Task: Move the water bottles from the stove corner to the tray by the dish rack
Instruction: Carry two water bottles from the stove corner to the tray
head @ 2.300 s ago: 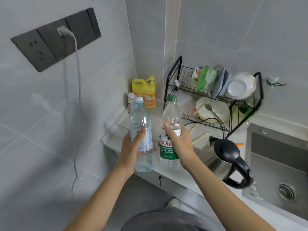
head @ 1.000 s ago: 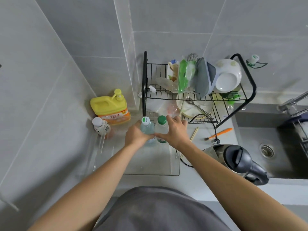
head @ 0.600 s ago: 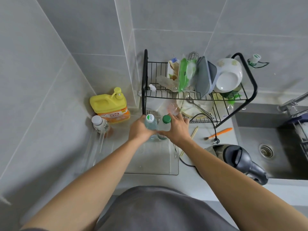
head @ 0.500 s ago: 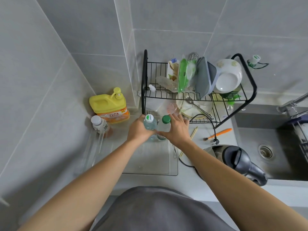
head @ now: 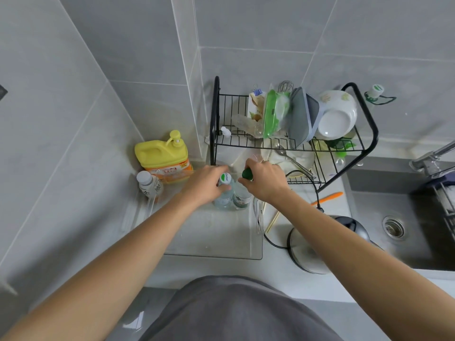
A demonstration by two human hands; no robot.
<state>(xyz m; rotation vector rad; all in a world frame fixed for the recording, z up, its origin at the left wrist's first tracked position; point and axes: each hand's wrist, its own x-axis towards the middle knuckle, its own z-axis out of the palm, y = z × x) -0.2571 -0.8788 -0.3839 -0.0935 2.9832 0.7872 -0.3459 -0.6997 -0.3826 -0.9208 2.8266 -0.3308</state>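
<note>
— What have the hands got right now?

— My left hand (head: 205,184) is wrapped round the neck of the white-capped bottle (head: 225,190), fingers curled on it just under the cap. My right hand (head: 264,182) grips the green-capped bottle (head: 242,193) the same way, high up, with the cap poking out between thumb and forefinger. Both are holding.

— And where are the bottles?

— Upright, side by side and touching, at the far end of the clear tray (head: 256,252), close against the foot of the dish rack (head: 290,141). Two seconds ago I was carrying them in the air short of the counter; over the last second they've come down into the tray and nudged a little toward the rack. Their bases look to be resting on the tray floor, though the clear plastic makes that hard to be sure of.

— So the job's nearly done?

— For these two I judge it so: what's left is to let go and draw my hands back without tipping them. They're tall and narrow, so I'd release straight up.

— Anything crowding them?

— A small white-capped bottle (head: 149,184) and the yellow detergent jug (head: 162,156) sit to the left; chopsticks (head: 272,221) and the kettle (head: 320,244) lie outside the tray on the right.
</note>
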